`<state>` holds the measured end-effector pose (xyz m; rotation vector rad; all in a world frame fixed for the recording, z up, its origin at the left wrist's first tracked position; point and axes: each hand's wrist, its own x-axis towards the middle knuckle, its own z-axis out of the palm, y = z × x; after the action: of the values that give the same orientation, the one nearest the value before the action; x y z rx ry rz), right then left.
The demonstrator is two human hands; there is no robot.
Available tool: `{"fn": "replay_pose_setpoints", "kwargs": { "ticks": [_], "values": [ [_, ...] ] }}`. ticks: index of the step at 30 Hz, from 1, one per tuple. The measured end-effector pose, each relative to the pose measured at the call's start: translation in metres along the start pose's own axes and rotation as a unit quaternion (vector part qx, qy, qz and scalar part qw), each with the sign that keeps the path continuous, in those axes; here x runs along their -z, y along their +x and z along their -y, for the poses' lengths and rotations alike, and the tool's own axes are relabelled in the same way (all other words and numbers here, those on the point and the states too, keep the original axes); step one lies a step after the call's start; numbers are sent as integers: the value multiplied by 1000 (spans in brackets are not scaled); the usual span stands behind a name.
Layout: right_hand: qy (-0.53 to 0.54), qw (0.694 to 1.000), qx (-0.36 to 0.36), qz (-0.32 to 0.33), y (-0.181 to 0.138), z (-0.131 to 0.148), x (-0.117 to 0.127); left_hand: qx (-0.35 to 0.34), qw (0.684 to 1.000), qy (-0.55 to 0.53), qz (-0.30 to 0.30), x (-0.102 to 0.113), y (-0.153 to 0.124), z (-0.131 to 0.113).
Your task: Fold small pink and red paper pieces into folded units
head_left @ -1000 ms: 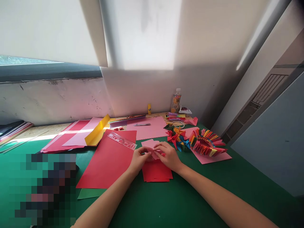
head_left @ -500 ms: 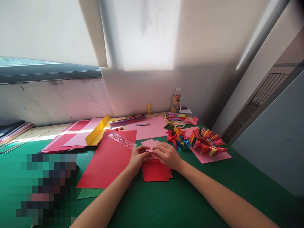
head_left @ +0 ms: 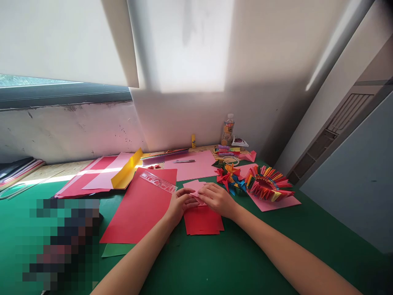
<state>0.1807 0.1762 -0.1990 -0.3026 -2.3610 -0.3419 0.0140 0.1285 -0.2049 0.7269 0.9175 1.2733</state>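
Observation:
Between both hands is a small pink piece of paper (head_left: 200, 198), partly folded and half covered by fingers. My left hand (head_left: 181, 203) pinches its left side, while my right hand (head_left: 218, 199) is closed on its right side. Just beneath lie red paper squares (head_left: 204, 222) in a loose stack, and other pink paper pieces (head_left: 194, 184) lie right behind the fingers. To the left, a clear plastic ruler (head_left: 158, 182) rests on a large red sheet (head_left: 139, 213).
Colourful folded-paper stars (head_left: 229, 177) and a ring of folded paper (head_left: 270, 183) sit at the right. Behind are a pen (head_left: 184, 161) on a pink sheet, a yellow glue stick (head_left: 193, 141) and a bottle (head_left: 227, 130). A folded yellow sheet (head_left: 127, 170) lies left.
My fingers have shifted very slightly on the pink paper, which now shows a little more between them. The other things lie where they were.

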Motion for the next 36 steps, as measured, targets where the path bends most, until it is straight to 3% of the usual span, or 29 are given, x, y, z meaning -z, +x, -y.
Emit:
{"fn": "replay_pose_setpoints", "kwargs": {
  "ticks": [8,18,23,29,36],
  "values": [
    [-34,999,42,3,2,2,4,-13,1000,17,1,-1,0,1],
    [-6,1000,-2,21,-1,2,0,-22,998,51,-30,0,1,4],
    [95,990,-105,14,-3,4,0,-36,996,79,-34,3,3,7],
    [214,932,-291,-11,-5,7,-6,-48,993,103,-41,2,3,7],
    [284,889,-359,-7,-3,7,-8,-66,986,142,-54,0,2,6]
  ]
}}
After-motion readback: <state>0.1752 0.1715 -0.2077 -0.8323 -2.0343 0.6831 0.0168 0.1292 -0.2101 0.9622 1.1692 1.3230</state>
